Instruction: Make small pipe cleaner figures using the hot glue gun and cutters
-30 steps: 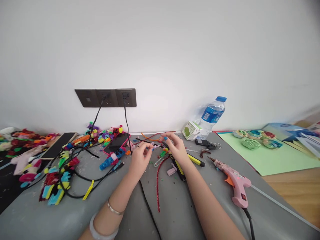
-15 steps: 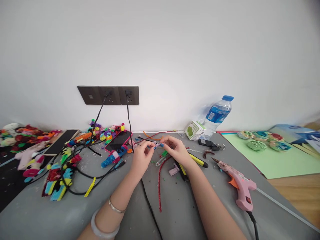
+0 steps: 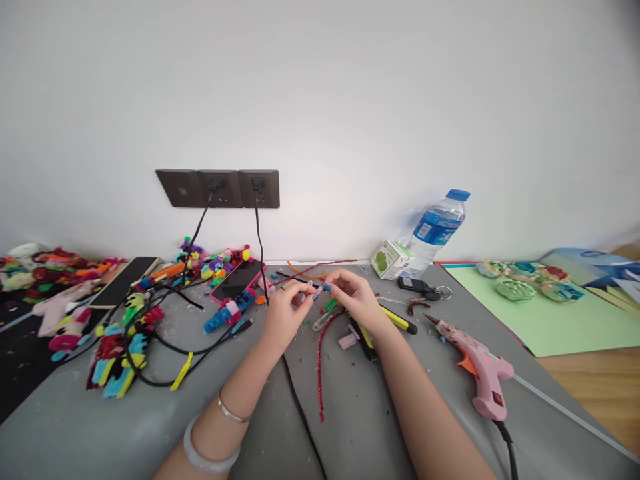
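My left hand (image 3: 290, 308) and my right hand (image 3: 353, 299) are close together above the middle of the table, fingertips pinched. Between them is a small pale pinkish piece (image 3: 318, 291), too small to name; the fingers hide most of it. Just below my right hand lie yellow-and-black handled pliers (image 3: 367, 343) and a small mauve piece (image 3: 348, 341). A red glittery pipe cleaner (image 3: 320, 373) curves down the table in front of the hands. Beside my left hand lies a blue and pink pipe-cleaner figure (image 3: 229, 313).
A pink glue gun (image 3: 483, 367) with a cord lies at the right. A water bottle (image 3: 436, 230), a small green-and-white box (image 3: 391, 259) and keys (image 3: 425, 288) stand or lie behind. Black cables (image 3: 200, 350), phones (image 3: 125, 283) and colourful pipe-cleaner figures (image 3: 117, 360) crowd the left. Folded flowers (image 3: 515, 290) lie on green paper.
My right fingertips have shifted slightly to the right, away from the left ones, so the gap between the hands is a little wider. The table items have stayed put.
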A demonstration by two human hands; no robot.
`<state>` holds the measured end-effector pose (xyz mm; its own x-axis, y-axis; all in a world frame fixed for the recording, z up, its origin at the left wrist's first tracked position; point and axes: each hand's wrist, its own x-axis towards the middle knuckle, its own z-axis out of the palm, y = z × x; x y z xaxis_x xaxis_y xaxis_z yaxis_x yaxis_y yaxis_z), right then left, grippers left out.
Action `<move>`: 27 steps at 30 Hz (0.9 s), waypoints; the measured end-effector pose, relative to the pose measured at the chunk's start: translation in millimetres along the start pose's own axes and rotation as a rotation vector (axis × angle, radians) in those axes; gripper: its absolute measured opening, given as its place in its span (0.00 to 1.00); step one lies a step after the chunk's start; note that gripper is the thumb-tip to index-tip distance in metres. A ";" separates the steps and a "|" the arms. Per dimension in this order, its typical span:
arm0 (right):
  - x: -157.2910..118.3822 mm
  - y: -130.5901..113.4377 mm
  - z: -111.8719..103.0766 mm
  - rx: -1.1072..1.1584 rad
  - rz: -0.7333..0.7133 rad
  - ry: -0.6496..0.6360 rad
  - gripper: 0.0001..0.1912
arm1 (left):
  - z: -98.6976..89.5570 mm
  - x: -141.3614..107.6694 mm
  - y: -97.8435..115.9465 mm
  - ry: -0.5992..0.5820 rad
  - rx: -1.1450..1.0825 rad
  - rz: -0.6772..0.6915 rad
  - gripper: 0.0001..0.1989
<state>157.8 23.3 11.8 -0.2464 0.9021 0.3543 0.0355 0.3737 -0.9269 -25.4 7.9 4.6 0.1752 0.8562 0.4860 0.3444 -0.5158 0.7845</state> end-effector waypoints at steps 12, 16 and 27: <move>-0.9 -2.5 -1.1 0.009 -0.013 -0.007 0.16 | 1.5 -0.5 0.0 -0.036 -0.019 -0.043 0.07; -1.3 -2.8 -1.4 0.024 -0.005 -0.016 0.16 | 1.2 0.0 0.1 -0.044 -0.030 -0.035 0.07; -1.1 -2.5 -1.9 -0.020 0.008 -0.011 0.19 | 1.1 -0.1 0.8 -0.055 -0.037 -0.069 0.07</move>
<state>159.8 21.8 14.0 -0.2566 0.9028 0.3451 0.0567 0.3705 -0.9271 -24.1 7.4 4.7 0.2033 0.8895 0.4093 0.3227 -0.4556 0.8296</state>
